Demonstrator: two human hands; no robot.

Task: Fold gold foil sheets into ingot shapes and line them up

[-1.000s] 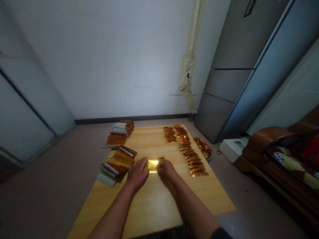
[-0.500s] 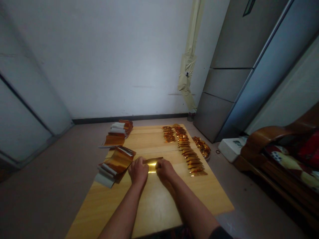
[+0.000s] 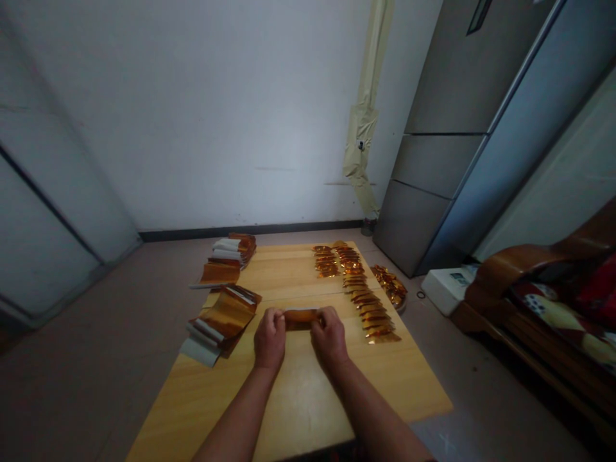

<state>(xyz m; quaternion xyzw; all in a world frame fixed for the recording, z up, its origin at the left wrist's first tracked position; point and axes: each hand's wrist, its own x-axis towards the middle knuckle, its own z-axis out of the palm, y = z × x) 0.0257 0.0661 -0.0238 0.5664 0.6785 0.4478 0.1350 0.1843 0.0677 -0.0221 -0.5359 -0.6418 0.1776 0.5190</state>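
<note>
Between my hands, over the middle of the wooden table (image 3: pixel 293 378), is a sheet of gold foil paper (image 3: pixel 301 319), curled along its length. My left hand (image 3: pixel 270 337) pinches its left end with the fingers closed. The right end is pinched in my right hand (image 3: pixel 330 335), also closed. Left of my left hand lies a fanned stack of gold foil sheets (image 3: pixel 226 316) with grey-white backs. To the right of my right hand runs a row of folded gold foil pieces (image 3: pixel 373 308), overlapping one another.
Another stack of foil sheets (image 3: pixel 228 260) lies at the far left table edge. A shorter row of folded pieces (image 3: pixel 326 262) is at the back right. Beyond the right edge, a container heaped with gold pieces (image 3: pixel 389 285) stands low, near a white box (image 3: pixel 445 289) and a fridge (image 3: pixel 437 154).
The foil sheet has turned from a bright, shiny face to a darker, curled strip. My right hand has shifted slightly right, and both hands now grip the sheet's ends.
</note>
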